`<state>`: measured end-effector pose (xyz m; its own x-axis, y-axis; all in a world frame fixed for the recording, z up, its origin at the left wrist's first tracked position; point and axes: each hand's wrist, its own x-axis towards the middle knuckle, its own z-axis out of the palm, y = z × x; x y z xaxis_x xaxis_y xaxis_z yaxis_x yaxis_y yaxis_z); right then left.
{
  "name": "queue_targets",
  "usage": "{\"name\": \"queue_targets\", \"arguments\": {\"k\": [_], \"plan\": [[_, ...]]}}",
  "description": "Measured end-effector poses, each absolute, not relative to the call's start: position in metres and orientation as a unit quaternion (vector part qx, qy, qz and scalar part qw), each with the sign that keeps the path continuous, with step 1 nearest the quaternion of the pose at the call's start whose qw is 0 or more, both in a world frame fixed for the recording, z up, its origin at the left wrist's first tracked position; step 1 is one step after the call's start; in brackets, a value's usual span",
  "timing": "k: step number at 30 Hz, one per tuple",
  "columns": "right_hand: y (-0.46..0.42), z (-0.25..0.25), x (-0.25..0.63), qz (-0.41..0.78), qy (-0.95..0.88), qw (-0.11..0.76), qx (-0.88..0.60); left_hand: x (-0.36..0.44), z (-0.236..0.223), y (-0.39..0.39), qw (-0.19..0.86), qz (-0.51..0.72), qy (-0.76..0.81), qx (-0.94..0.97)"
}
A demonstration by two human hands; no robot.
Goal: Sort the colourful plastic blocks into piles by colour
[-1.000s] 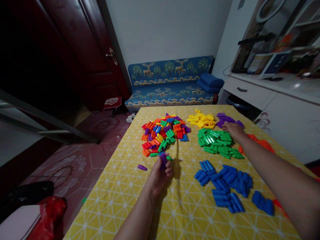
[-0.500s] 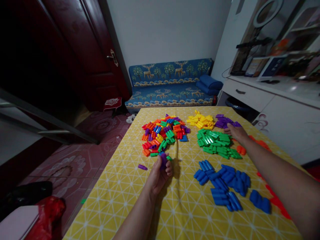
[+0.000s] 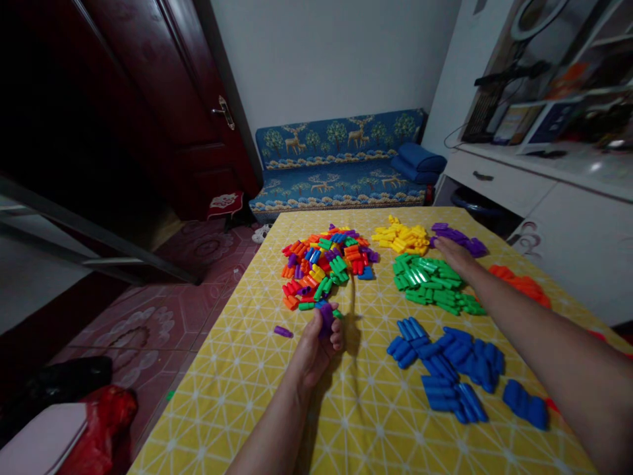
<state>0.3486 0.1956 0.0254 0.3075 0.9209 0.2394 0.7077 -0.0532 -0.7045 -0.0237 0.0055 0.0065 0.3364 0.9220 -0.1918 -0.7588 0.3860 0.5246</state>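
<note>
My left hand (image 3: 320,343) is closed around purple plastic building blocks (image 3: 326,319), low over the yellow tablecloth. A bit of green shows just behind its fingertips. One loose purple block (image 3: 283,332) lies to the left of it. Just ahead is a mixed heap of bullet-shaped blocks (image 3: 316,267) in several colours. My right hand (image 3: 452,256) reaches far across to the purple pile (image 3: 462,239), its fingers pinched on a purple block (image 3: 434,242) at the pile's left end. The green pile (image 3: 428,282) lies just below that hand.
Yellow blocks (image 3: 401,236) are heaped at the back, orange ones (image 3: 519,285) at the right. Several blue blocks (image 3: 448,359) spread nearer. Red pieces show partly behind my right forearm. A sofa (image 3: 336,165) stands beyond the table, a white cabinet (image 3: 568,231) to the right.
My right hand went right along the purple pile, then back left to its near end; the pile's pieces shifted slightly. My left hand keeps its place with the purple blocks.
</note>
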Motion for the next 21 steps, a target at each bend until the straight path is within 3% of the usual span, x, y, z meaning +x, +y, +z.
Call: {"name": "queue_targets", "arguments": {"k": [7,11,13,16,21], "plan": [[0.122,0.056,0.229,0.179,-0.673,0.469,-0.543,-0.023,0.008,0.003,0.765,0.531,0.279,0.233],[0.043,0.062,0.157,0.305,-0.774,0.375,-0.409,-0.021,0.009,-0.001,0.742,0.539,0.299,0.264],[0.013,0.058,0.137,0.311,-0.788,0.348,-0.401,-0.020,0.008,-0.003,0.723,0.544,0.301,0.300],[-0.010,0.049,0.126,0.300,-0.779,0.375,-0.404,-0.020,0.005,-0.007,0.707,0.523,0.311,0.362],[0.015,0.042,0.154,0.322,-0.729,0.410,-0.443,-0.020,0.004,-0.008,0.707,0.483,0.355,0.375]]}}
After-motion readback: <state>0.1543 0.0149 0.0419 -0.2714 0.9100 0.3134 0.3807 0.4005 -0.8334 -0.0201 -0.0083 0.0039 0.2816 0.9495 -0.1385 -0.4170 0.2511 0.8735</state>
